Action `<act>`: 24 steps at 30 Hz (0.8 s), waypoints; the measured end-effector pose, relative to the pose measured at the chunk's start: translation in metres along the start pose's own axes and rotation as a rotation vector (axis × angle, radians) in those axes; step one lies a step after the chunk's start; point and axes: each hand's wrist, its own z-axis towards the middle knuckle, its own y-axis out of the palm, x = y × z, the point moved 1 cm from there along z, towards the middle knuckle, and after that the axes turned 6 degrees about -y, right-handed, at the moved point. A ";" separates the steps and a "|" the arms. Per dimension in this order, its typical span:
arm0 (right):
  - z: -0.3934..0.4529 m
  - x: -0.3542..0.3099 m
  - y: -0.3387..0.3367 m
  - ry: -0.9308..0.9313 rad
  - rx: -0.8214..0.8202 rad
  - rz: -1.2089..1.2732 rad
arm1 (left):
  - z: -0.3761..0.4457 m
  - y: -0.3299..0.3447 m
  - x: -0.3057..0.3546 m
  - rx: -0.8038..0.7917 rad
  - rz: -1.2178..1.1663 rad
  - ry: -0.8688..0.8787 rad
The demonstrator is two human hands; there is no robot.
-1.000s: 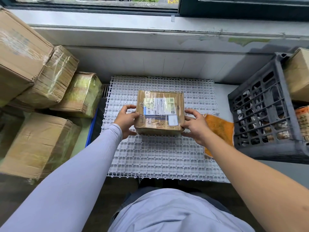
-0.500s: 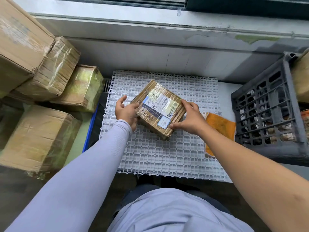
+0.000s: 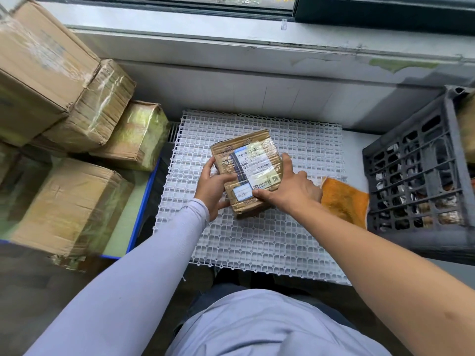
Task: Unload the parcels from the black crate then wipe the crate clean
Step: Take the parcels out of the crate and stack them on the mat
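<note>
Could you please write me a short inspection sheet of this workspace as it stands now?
Surface: white plastic grid mat lying below the window sill.
Job's things: taped cardboard parcel with a shipping label, held over the mat; black crate at the right, with packets showing through its holes; orange cloth beside the crate.
Clutter: stacked cardboard boxes at the left.
Grips: left hand holds the parcel's left edge; right hand holds its right and near edge.
Cables: nothing seen.
Surroundings: window frame and grey sill above; blue-edged platform under the boxes.
</note>
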 end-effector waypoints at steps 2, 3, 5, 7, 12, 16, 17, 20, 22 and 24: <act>-0.001 -0.006 0.002 0.004 -0.027 -0.036 | -0.002 -0.005 -0.009 0.011 0.108 0.073; -0.003 -0.009 0.004 -0.003 -0.038 -0.060 | -0.004 -0.008 -0.014 0.016 0.218 0.143; -0.006 -0.014 0.009 -0.021 -0.048 -0.103 | -0.006 -0.016 -0.025 0.041 0.608 0.300; -0.009 -0.017 0.013 -0.058 -0.032 -0.122 | -0.005 -0.022 -0.034 0.106 1.059 0.393; -0.010 -0.008 0.025 -0.462 -0.050 -0.146 | -0.004 -0.030 -0.044 0.279 1.524 0.464; -0.001 0.002 0.034 -0.568 -0.045 -0.263 | -0.004 -0.035 -0.040 0.313 1.652 0.485; 0.001 0.002 0.035 -0.570 -0.028 -0.270 | -0.002 -0.036 -0.038 0.316 1.673 0.502; 0.008 -0.007 0.042 -0.579 -0.002 -0.251 | 0.006 -0.041 -0.025 0.318 1.713 0.518; 0.012 -0.018 0.045 -0.576 0.012 -0.227 | 0.014 -0.046 -0.013 0.334 1.726 0.524; 0.018 -0.033 0.045 -0.562 0.013 -0.217 | 0.022 -0.054 0.002 0.343 1.747 0.529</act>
